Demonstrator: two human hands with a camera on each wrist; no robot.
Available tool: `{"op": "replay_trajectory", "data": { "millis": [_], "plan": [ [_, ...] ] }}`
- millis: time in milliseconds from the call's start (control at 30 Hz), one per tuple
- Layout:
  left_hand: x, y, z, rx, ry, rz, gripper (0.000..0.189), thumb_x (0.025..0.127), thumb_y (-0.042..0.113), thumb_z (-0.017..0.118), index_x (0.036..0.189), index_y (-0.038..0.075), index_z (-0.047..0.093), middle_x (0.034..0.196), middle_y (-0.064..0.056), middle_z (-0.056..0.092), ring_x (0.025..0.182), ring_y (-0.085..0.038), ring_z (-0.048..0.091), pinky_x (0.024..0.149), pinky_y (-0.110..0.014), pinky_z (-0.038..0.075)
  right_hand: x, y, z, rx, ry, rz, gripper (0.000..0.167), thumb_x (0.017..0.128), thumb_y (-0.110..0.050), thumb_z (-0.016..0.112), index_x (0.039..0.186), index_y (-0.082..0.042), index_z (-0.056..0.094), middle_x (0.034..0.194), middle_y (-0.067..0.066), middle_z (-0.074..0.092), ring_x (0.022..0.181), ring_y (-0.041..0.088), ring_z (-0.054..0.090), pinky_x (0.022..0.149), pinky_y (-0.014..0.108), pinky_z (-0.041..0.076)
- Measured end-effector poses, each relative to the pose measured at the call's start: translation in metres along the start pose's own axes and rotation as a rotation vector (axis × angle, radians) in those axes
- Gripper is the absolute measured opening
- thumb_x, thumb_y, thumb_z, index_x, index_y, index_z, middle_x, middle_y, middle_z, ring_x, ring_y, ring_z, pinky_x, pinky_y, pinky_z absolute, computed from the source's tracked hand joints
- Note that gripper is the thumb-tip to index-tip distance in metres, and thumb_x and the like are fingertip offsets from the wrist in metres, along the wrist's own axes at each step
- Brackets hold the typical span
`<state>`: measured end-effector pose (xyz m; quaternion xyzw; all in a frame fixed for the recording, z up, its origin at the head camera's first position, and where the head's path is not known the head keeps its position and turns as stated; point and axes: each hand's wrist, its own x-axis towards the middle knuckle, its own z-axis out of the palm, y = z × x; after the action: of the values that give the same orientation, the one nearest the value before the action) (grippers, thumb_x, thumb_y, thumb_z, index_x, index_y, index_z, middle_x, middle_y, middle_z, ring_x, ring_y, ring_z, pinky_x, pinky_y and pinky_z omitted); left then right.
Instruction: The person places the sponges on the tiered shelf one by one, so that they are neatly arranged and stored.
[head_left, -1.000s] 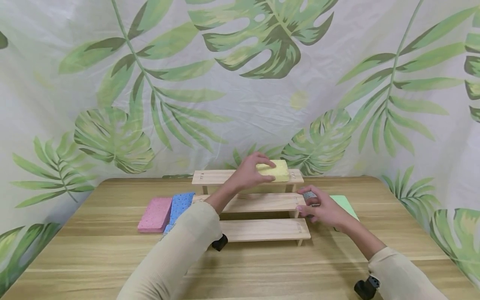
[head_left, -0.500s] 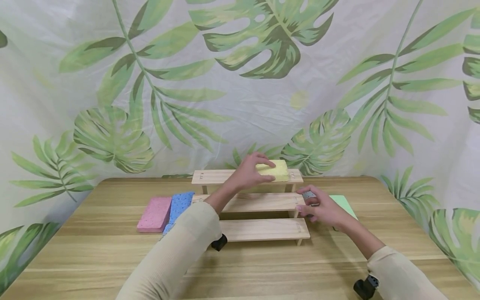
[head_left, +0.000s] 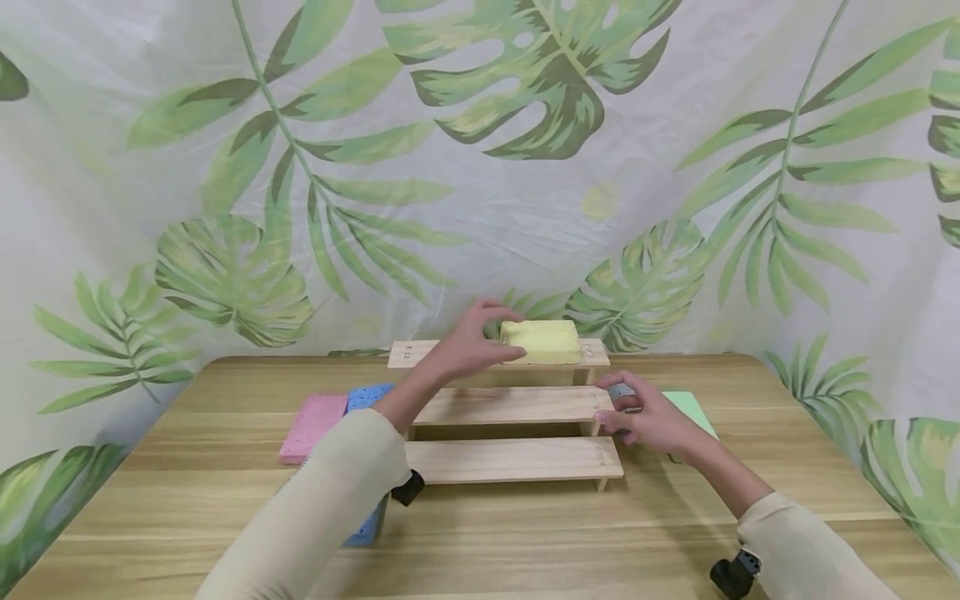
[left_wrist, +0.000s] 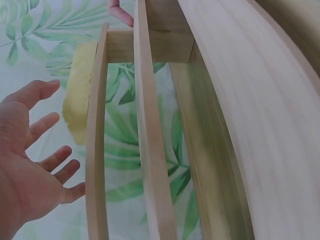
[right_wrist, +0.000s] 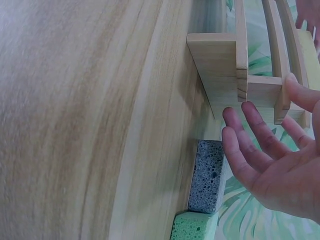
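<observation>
Seemingly, release is in hand: the yellow rectangular sponge (head_left: 542,340) is borne near the top right edge of the stepped pale-wood rack (head_left: 517,406), left-hand fingers (left_wrist: 34,94) spread just beside it. The rack is pinched by the right hand (head_left: 648,415); careful withdrawal seems called for.

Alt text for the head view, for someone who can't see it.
The left hand is beside a yellow sponge atop a three-tier wooden rack, the right hand touching the middle tier's right end. Left of the rack lie a pink sponge and blue sponges; right, a gray sponge and a green sponge.
</observation>
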<state>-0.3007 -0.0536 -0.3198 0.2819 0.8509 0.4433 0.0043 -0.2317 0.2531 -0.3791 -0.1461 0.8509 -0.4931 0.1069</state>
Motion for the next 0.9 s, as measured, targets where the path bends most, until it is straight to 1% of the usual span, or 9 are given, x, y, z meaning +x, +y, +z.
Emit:
{"op": "replay_trajectory", "data": {
  "millis": [133,233,367,500,633,800,900],
  "plan": [
    [-0.014,0.0,-0.012,0.008,0.012,-0.004,0.053,0.092,0.02,0.078,0.139,0.002,0.063,0.153,-0.019,0.04,0.142,-0.04,0.039,0.112,-0.057,0.04,0.0,0.001,0.0,-0.006,0.004,0.002,0.055,0.102,-0.021,0.069,0.145,-0.002,0.042,0.102,0.016,0.072,0.097,0.033,0.072,0.075,0.047,0.058],
    [-0.025,0.0,-0.021,0.052,0.034,0.004,0.051,0.092,0.021,0.078,0.138,0.004,0.064,0.152,-0.019,0.043,0.141,-0.04,0.041,0.11,-0.058,0.041,0.0,0.001,0.0,-0.008,0.004,0.005,0.055,0.102,-0.021,0.069,0.145,-0.002,0.042,0.102,0.013,0.073,0.097,0.033,0.072,0.075,0.047,0.058],
    [-0.038,-0.002,-0.031,0.126,0.08,0.012,0.051,0.091,0.022,0.08,0.137,0.006,0.066,0.149,-0.019,0.048,0.139,-0.04,0.045,0.11,-0.059,0.041,0.0,-0.001,0.001,-0.007,0.001,0.004,0.055,0.102,-0.022,0.069,0.146,-0.002,0.042,0.102,0.013,0.072,0.098,0.033,0.072,0.076,0.048,0.058],
    [-0.05,-0.007,-0.041,0.149,0.118,0.008,0.051,0.091,0.019,0.08,0.136,0.003,0.065,0.149,-0.021,0.049,0.139,-0.041,0.045,0.111,-0.06,0.039,-0.001,-0.001,0.001,-0.003,0.001,0.001,0.054,0.102,-0.021,0.068,0.145,-0.001,0.042,0.102,0.014,0.072,0.098,0.034,0.072,0.075,0.048,0.058],
    [-0.062,-0.01,-0.052,0.165,0.152,-0.008,0.05,0.092,0.018,0.08,0.136,0.001,0.065,0.149,-0.022,0.048,0.138,-0.043,0.044,0.109,-0.062,0.04,-0.001,0.0,0.001,-0.002,-0.002,-0.004,0.054,0.102,-0.02,0.068,0.145,0.0,0.042,0.103,0.015,0.072,0.098,0.034,0.072,0.075,0.048,0.058],
    [-0.075,-0.016,-0.066,0.174,0.168,-0.003,0.049,0.093,0.017,0.078,0.137,0.001,0.064,0.148,-0.021,0.047,0.139,-0.043,0.044,0.108,-0.063,0.04,-0.001,-0.001,0.0,0.0,0.0,0.001,0.055,0.101,-0.02,0.069,0.145,-0.001,0.041,0.103,0.017,0.071,0.097,0.034,0.072,0.075,0.049,0.058],
    [-0.083,-0.022,-0.072,0.208,0.179,0.009,0.047,0.094,0.017,0.077,0.136,-0.001,0.064,0.146,-0.023,0.05,0.138,-0.044,0.045,0.108,-0.064,0.04,0.0,0.0,0.0,-0.003,-0.002,0.002,0.055,0.102,-0.02,0.069,0.145,-0.001,0.042,0.103,0.016,0.071,0.098,0.035,0.072,0.075,0.049,0.058]
  ]
}}
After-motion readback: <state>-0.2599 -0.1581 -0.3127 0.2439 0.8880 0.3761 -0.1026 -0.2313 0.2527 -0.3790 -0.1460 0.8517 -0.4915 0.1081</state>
